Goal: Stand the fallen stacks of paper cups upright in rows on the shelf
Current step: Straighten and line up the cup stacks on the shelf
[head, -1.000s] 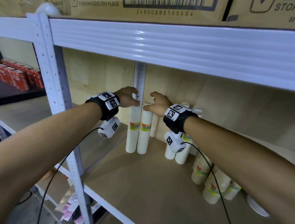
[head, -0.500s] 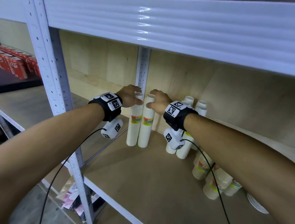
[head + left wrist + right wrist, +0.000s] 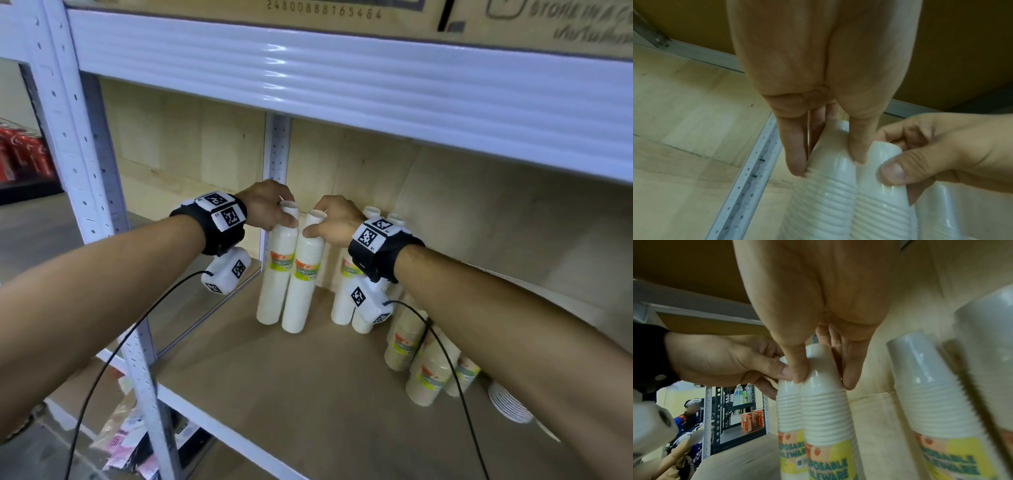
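Two tall white stacks of paper cups stand upright side by side at the back left of the shelf board [image 3: 308, 394]. My left hand [image 3: 284, 219] pinches the top of the left stack [image 3: 275, 270], thumb on one side and fingers on the other [image 3: 824, 186]. My right hand [image 3: 315, 224] grips the top of the right stack [image 3: 303, 277] the same way [image 3: 824, 402]. Two more white stacks [image 3: 342, 301] stand behind my right wrist, partly hidden. Several shorter beige stacks [image 3: 404, 339] lie tilted further right.
A white perforated post [image 3: 275, 150] rises just behind the held stacks. The front post [image 3: 85, 171] and the upper shelf beam [image 3: 342, 75] frame the opening. White plates [image 3: 507, 404] sit at the right. Another person [image 3: 690, 410] is in the far aisle.
Both hands came down from near the back post onto the tops of the two white stacks and now grip them. The stacks stand slightly closer together.
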